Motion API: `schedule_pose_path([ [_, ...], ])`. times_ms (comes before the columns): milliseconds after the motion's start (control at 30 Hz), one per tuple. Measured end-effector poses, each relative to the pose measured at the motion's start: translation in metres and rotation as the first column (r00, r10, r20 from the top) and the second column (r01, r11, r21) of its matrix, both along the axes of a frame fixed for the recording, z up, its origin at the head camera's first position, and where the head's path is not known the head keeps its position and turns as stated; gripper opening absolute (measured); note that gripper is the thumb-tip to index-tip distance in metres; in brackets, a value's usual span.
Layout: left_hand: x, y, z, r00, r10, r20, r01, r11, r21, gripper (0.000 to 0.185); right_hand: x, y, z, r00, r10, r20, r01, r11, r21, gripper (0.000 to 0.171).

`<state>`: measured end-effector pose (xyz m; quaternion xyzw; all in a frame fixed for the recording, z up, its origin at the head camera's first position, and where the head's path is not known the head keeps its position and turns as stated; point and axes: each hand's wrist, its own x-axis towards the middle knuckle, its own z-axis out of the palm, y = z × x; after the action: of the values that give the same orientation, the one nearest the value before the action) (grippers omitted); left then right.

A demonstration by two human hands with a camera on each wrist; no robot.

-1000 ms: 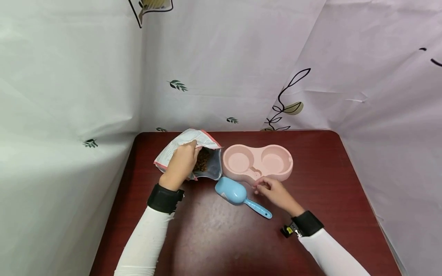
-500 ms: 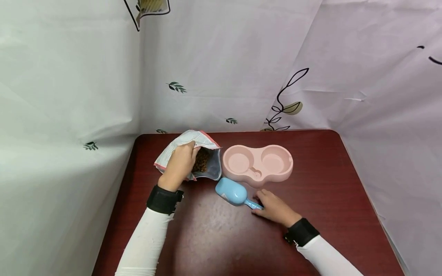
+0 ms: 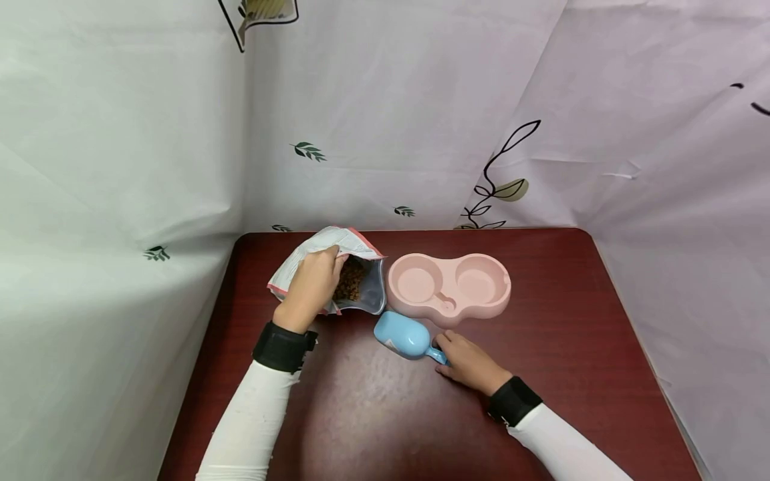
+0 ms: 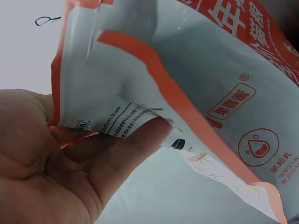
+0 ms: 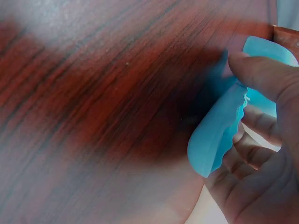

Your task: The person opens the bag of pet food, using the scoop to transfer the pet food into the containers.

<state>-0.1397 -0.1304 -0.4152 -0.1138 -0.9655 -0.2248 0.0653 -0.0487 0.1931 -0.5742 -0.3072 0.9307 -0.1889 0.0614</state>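
On the left of the table lies an opened white bag [image 3: 331, 239] with red edging, brown kibble [image 3: 349, 279] showing in its mouth. My left hand [image 3: 314, 280] pinches the bag's upper edge, and the left wrist view shows thumb and fingers [image 4: 133, 156] on either side of it. Below the bag's mouth a light blue scoop [image 3: 404, 332] rests on the table, its hollow facing down. With my right hand [image 3: 472, 361] I grip the scoop's handle [image 5: 217, 133]; the thumb [image 5: 261, 72] lies along one side, the fingers on the other.
A pink double bowl [image 3: 446, 267] stands right of the bag, just behind the scoop. The dark red table [image 3: 553, 300] ends at a pale cloth wall [image 3: 391, 133] at the back. More cloth hangs on both sides.
My right hand has left the front of the pink bowl, moved down to the scoop's handle and slid slightly left along it. The left hand and bag stay nearly still.
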Motion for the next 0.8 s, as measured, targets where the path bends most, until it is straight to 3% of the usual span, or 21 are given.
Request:
schedule_pose_path([
  [400,-0.001,-0.002,-0.001,1.0,-0.001,0.004,0.001,1.0,0.007,0.026,0.005,0.003,-0.001,0.995,0.05,-0.084,-0.055,0.996,-0.07,0.037],
  [800,-0.002,-0.003,0.0,0.999,-0.03,-0.011,0.03,1.0,-0.007,0.025,0.009,0.003,0.023,0.993,0.017,-0.116,-0.038,0.983,-0.18,0.016],
])
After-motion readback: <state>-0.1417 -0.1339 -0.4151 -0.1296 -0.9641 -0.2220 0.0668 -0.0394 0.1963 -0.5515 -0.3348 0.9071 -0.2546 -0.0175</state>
